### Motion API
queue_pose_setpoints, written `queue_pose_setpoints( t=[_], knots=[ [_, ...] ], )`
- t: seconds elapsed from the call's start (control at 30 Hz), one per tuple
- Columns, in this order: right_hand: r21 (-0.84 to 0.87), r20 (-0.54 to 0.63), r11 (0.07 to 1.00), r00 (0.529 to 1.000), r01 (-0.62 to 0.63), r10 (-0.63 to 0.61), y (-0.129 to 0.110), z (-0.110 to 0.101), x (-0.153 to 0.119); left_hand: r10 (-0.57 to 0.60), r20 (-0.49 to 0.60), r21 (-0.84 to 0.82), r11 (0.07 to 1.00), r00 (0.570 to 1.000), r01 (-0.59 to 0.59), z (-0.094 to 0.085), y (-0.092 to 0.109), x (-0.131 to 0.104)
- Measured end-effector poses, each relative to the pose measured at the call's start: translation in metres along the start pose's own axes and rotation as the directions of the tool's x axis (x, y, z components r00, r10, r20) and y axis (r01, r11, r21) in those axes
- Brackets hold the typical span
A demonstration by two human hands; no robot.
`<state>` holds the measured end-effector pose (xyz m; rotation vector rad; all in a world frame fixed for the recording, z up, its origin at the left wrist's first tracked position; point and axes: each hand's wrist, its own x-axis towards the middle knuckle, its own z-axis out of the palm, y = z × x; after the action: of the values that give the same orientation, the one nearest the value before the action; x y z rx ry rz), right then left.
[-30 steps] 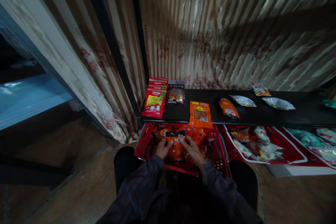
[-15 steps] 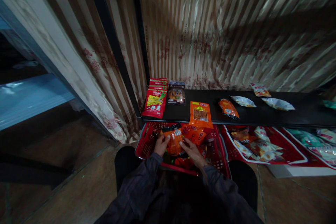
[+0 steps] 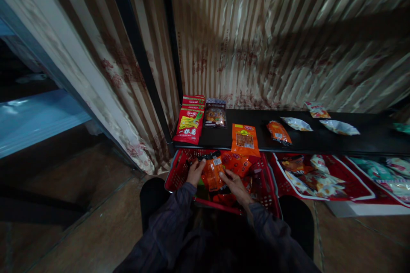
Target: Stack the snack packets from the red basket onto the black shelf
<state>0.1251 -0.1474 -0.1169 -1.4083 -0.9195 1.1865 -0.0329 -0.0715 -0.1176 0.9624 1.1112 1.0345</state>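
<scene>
Inside the red basket (image 3: 272,179) in front of me is an orange snack packet (image 3: 214,175), its white barcode label facing up. My left hand (image 3: 194,174) is closed at its upper left edge, beside a black packet (image 3: 209,156); the fingertips are partly hidden. On the right edge, my right hand (image 3: 235,184) grips it with thumb and fingers. More orange packets (image 3: 238,164) lie behind and under it. An orange packet with a yellow label (image 3: 245,138) rests on the shelf's front edge just above.
The black shelf (image 3: 218,138) carries red packets (image 3: 188,123), a brown packet (image 3: 215,113), another orange packet (image 3: 278,132) and several white ones (image 3: 339,127). A second red basket (image 3: 358,183) with snacks stands at right. A dark post (image 3: 150,72) and striped curtain (image 3: 256,42) rise behind.
The orange packet in my hands has tilted and shifted slightly. My left hand has moved a little left and up along its edge. Things on the shelf have not moved.
</scene>
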Motion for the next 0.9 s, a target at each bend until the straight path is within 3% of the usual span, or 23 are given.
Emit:
queue_pose_setpoints(
  t=[0.17,0.5,0.7,0.9],
  knots=[
    [0.056,0.022,0.993,0.995,-0.1,0.099,-0.007,0.0,-0.002,-0.021,-0.055,0.029,0.999,0.998,0.023,0.0,0.007,0.002],
    [0.049,0.062,0.997,0.997,-0.056,0.053,-0.019,-0.004,-0.002,-0.027,-0.077,0.035,0.999,0.997,0.03,0.009,0.032,0.0],
    [0.04,0.033,0.999,0.999,-0.016,0.014,-0.025,-0.006,-0.005,0.027,-0.078,0.058,0.998,0.997,-0.023,0.013,0.036,0.006],
    [0.01,0.04,1.0,0.999,-0.007,0.006,-0.025,-0.006,-0.006,0.01,-0.051,0.026,1.0,0.999,-0.008,0.015,0.035,0.006]
  ],
)
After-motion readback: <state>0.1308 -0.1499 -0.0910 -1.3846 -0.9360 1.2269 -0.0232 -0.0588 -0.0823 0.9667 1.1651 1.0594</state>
